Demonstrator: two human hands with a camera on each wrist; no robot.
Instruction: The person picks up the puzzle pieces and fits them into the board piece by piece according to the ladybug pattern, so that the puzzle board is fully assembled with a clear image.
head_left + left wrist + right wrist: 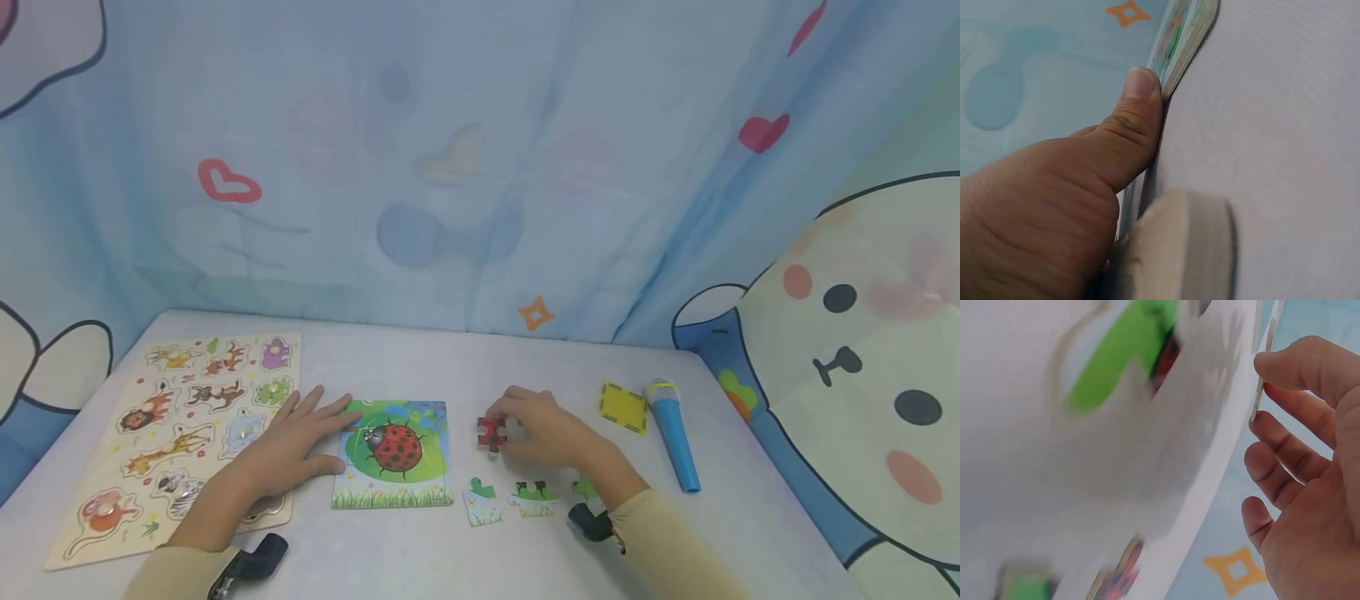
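My left hand point(288, 446) lies with fingers spread across the left edge of a square ladybug puzzle picture point(397, 450). Its thumb point(1141, 94) is right at the picture's edge in the left wrist view. To the right of the picture, my right hand point(543, 429) pinches a red puzzle piece point(491, 432) between thumb and fingertips. That piece appears edge-on as a thin sliver in the right wrist view. Loose green-and-white puzzle pieces point(482, 502) lie nearer me, in front of the right hand, one partly covered by the right wrist.
A wooden animal peg board point(97, 475) fills the table's left side, partly under the left forearm. At right sit a yellow square frame point(623, 407) and a blue toy microphone point(675, 437). A printed blue curtain point(465, 167) hangs behind the white table point(390, 550).
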